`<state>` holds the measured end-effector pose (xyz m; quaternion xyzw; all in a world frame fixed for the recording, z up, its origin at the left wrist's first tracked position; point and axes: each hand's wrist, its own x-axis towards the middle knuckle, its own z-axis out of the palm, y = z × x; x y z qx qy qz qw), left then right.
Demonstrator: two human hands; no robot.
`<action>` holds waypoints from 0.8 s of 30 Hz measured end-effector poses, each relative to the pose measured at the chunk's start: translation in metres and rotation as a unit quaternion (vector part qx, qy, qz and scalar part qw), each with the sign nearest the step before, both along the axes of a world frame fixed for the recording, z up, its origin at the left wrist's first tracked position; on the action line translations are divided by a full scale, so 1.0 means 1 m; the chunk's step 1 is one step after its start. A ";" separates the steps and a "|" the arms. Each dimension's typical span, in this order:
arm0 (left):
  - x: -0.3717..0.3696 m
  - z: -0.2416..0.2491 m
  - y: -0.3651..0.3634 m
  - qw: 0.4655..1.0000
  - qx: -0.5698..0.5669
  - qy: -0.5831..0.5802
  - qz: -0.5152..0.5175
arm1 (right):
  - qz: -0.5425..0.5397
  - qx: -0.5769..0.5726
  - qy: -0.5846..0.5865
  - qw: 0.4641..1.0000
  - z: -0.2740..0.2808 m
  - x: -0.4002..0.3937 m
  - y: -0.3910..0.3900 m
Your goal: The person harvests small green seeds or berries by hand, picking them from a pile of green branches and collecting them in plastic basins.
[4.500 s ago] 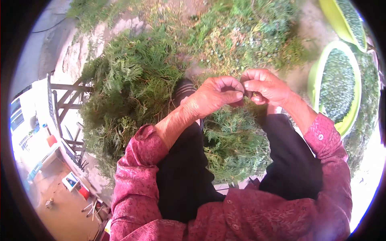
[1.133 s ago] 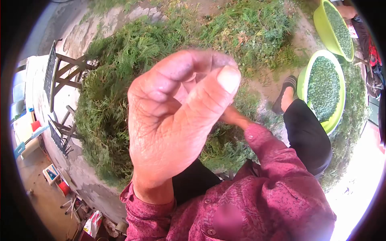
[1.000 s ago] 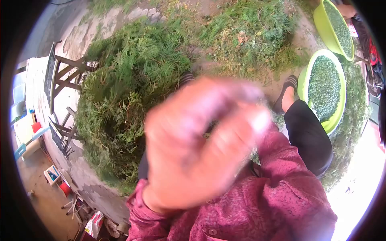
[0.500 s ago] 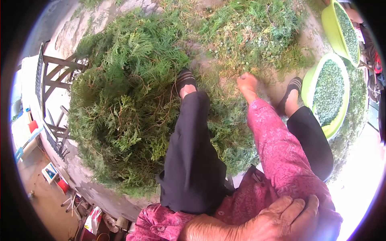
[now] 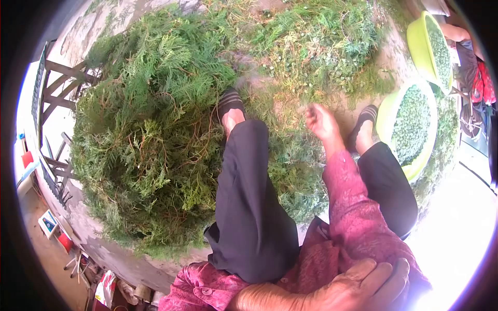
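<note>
My right hand (image 5: 322, 124) is held above the plant-littered ground between my two feet, its fingers curled in. Whether anything small is inside it cannot be made out. Across my lap, my left hand (image 5: 358, 287) lies with bent fingers over the pink right sleeve (image 5: 363, 223). A large heap of green conifer branches (image 5: 155, 114) lies left of my feet. Beyond my right hand is a lower pile of sprigs and small green pieces (image 5: 321, 46).
Two lime-green basins, a near one (image 5: 386, 122) and a farther one (image 5: 419, 49), hold small green pieces at the right. A person's arm (image 5: 455, 32) shows beyond them. Wooden trestle legs (image 5: 62, 101) stand at the left, and stools and bags at the lower left.
My right hand has turned and lifted slightly, with its thumb side now raised. The view has shifted, so the heap and basins appear farther left. My left hand stays on the sleeve.
</note>
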<state>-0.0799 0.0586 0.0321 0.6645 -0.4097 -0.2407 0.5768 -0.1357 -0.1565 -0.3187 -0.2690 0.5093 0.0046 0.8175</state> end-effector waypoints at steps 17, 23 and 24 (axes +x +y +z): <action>0.015 -0.006 0.008 0.998 0.043 -0.025 0.030 | 0.386 -0.493 0.367 0.688 -0.063 -0.069 -0.004; 0.011 -0.008 -0.001 0.998 0.059 -0.018 0.015 | 0.221 -0.524 0.316 0.760 -0.058 -0.125 0.008; 0.008 -0.007 -0.005 0.998 0.062 -0.018 0.014 | 0.221 -0.522 0.318 0.760 -0.061 -0.125 0.004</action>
